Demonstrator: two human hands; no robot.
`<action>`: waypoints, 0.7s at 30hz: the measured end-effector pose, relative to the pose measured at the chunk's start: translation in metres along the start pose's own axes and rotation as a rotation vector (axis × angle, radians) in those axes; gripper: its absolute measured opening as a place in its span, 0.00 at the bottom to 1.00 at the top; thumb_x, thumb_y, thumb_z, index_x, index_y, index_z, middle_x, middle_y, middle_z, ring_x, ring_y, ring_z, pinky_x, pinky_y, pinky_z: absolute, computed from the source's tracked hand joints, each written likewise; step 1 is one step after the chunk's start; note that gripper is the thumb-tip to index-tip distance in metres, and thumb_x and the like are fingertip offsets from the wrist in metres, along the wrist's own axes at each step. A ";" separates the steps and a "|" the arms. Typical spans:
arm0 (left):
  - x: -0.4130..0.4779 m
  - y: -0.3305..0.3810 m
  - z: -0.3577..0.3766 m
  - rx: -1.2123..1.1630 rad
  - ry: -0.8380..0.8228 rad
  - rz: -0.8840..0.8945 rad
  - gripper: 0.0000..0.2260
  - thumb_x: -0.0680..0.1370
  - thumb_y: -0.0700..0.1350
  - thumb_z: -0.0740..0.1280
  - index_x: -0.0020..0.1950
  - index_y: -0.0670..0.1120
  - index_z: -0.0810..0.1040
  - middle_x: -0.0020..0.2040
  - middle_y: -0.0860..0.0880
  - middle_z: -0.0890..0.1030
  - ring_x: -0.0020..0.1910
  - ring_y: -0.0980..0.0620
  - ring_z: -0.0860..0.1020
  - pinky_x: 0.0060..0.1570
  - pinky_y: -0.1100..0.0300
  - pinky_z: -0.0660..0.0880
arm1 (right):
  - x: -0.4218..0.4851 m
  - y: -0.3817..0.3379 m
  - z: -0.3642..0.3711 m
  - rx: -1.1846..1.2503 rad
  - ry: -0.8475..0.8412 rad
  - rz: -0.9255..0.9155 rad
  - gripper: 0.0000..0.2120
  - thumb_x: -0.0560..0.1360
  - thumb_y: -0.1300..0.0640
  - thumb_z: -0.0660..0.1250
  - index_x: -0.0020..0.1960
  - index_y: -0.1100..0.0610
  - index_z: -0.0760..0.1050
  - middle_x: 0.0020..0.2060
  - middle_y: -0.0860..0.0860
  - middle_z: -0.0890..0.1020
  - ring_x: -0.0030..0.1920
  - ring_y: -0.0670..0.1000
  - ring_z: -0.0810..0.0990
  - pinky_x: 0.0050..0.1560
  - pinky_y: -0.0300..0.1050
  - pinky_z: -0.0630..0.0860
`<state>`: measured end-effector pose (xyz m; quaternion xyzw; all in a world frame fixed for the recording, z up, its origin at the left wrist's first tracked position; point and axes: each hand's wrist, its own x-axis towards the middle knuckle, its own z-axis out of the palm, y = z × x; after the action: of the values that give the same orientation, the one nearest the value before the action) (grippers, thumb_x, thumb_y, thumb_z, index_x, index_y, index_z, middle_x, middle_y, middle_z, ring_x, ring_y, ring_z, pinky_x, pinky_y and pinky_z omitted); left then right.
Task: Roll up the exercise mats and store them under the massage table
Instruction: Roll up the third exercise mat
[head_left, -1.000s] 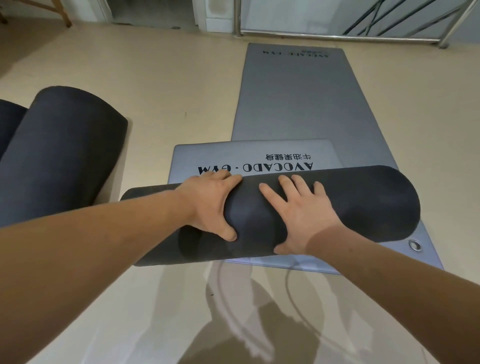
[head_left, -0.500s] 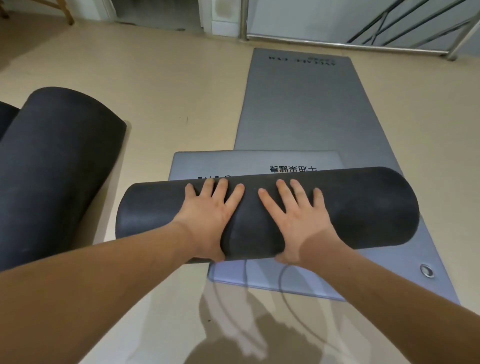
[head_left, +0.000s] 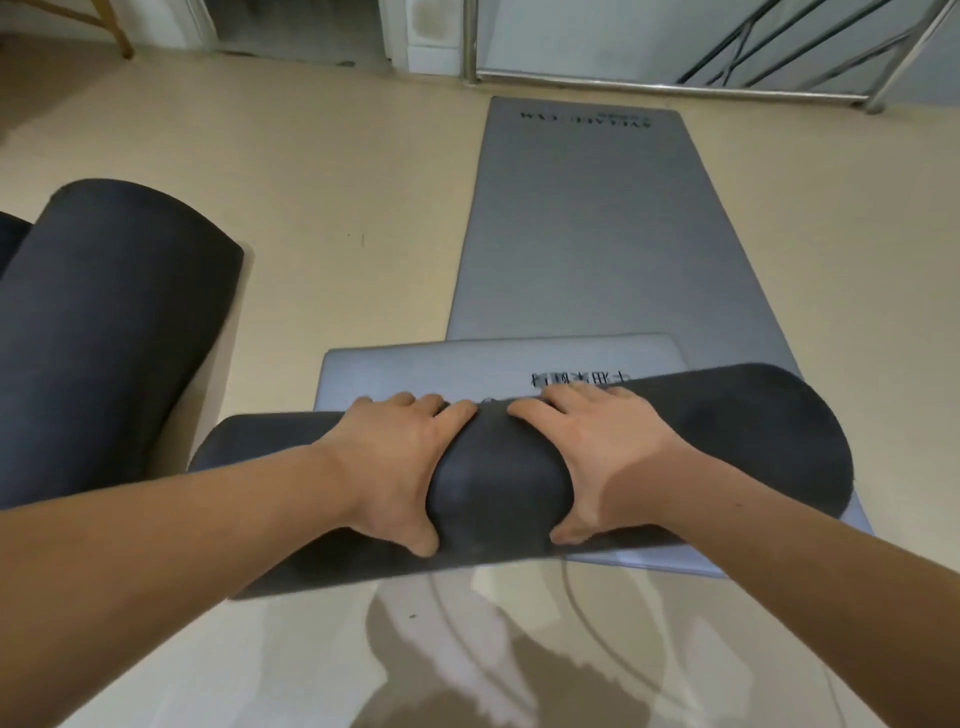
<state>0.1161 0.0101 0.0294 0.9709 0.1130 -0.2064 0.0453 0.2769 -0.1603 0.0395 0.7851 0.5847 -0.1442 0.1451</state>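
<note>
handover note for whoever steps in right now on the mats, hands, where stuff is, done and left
Left hand: palm down, gripping the half-rolled mat.
Right hand: the same, beside the left.
That roll lies on its own flat grey end, a short strip left to roll.
Second grey mat: flat on the floor beyond, partly under the first.
Finished dark roll: on the left.
Left: finish this roll, roll the flat mat, store all. The massage table is not in view.

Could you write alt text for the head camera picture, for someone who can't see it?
Two bare hands, the left hand and the right hand, press on a dark, nearly rolled-up mat on a beige floor. A flat grey mat stretches ahead, and another dark rolled mat lies to the left.
</note>
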 end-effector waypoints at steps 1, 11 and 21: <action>-0.007 0.002 0.000 -0.060 -0.056 0.018 0.50 0.56 0.68 0.77 0.74 0.61 0.58 0.59 0.58 0.74 0.56 0.51 0.77 0.57 0.47 0.78 | -0.007 -0.003 -0.004 0.034 -0.070 -0.017 0.55 0.56 0.28 0.78 0.75 0.40 0.55 0.65 0.46 0.71 0.65 0.53 0.73 0.64 0.56 0.74; -0.001 -0.033 0.004 -0.599 -0.286 -0.034 0.55 0.55 0.53 0.89 0.78 0.60 0.67 0.69 0.62 0.76 0.69 0.54 0.75 0.74 0.51 0.71 | -0.025 -0.049 -0.019 -0.003 -0.290 0.073 0.65 0.61 0.30 0.80 0.82 0.41 0.40 0.75 0.56 0.62 0.75 0.63 0.63 0.69 0.68 0.71; -0.026 -0.005 -0.016 -0.134 0.034 -0.027 0.44 0.65 0.69 0.77 0.77 0.59 0.67 0.71 0.53 0.71 0.68 0.47 0.73 0.64 0.47 0.76 | 0.028 -0.006 -0.040 0.187 -0.300 0.054 0.68 0.50 0.26 0.82 0.82 0.33 0.50 0.69 0.44 0.72 0.69 0.55 0.74 0.65 0.57 0.72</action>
<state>0.0981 0.0122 0.0546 0.9675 0.1402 -0.1823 0.1055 0.2817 -0.1179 0.0648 0.7804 0.5191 -0.3093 0.1607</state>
